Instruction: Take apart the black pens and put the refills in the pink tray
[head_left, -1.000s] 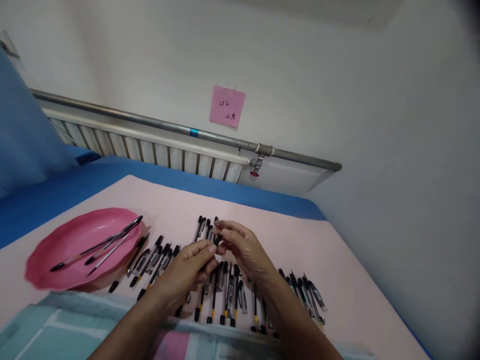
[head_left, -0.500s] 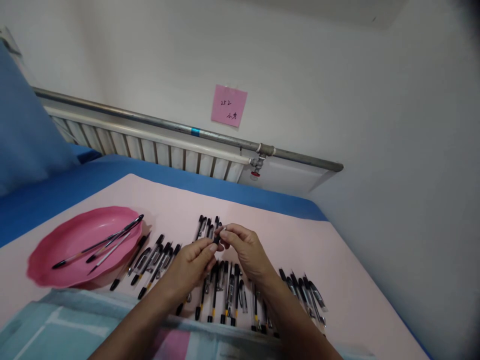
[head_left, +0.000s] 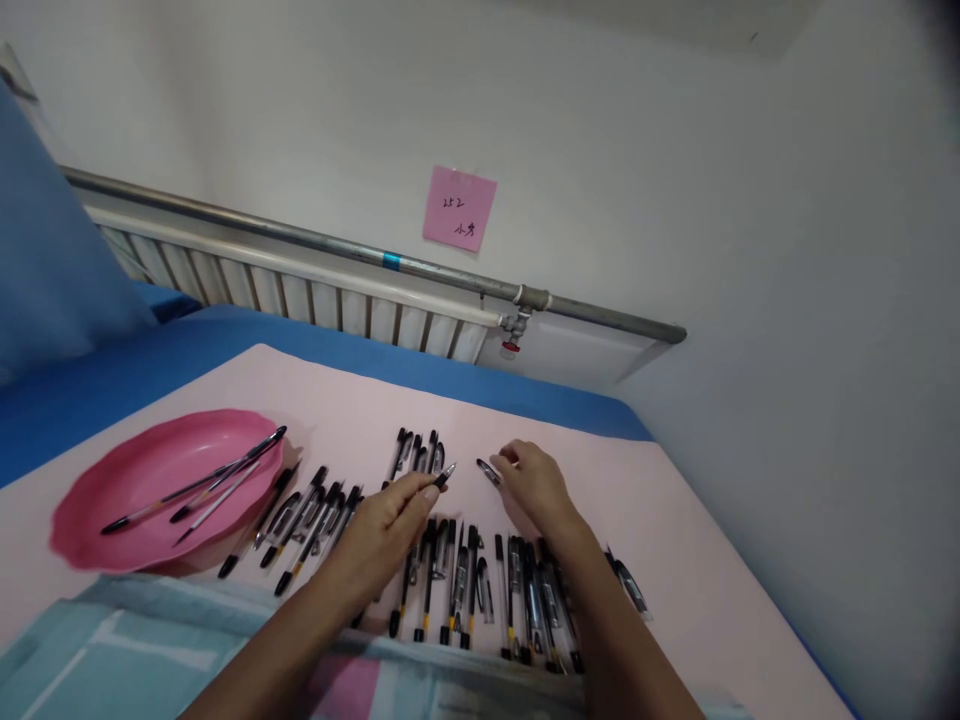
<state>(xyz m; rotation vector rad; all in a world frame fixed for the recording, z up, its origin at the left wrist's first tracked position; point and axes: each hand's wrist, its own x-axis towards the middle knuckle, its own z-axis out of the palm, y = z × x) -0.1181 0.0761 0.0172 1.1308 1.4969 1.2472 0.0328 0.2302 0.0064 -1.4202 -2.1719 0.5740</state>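
Note:
My left hand [head_left: 394, 520] is closed around a pen [head_left: 445, 477], its bare metal tip pointing up to the right past my fingertips. To the right and a little apart, my right hand [head_left: 534, 485] has its fingers drawn together on a small pen cap [head_left: 489, 472], dark at its upper end and clear below. Most of the held pen is hidden behind my left fingers. Beneath and between my hands lie several black-ended pens [head_left: 427, 580] with loose clear caps among them. A further bunch of pens [head_left: 525, 600] lies under my right forearm.
A pink oval dish [head_left: 82, 510] at the left holds a few pens and a thin white refill. More pens [head_left: 307, 530] lie beside it, and a small group [head_left: 416, 450] farther back. A radiator [head_left: 300, 300] and metal pipe [head_left: 322, 242] run along the wall.
My hands were together at the pen's end; now they are apart. My right hand has moved right with the cap, and the pen tip in my left hand shows.

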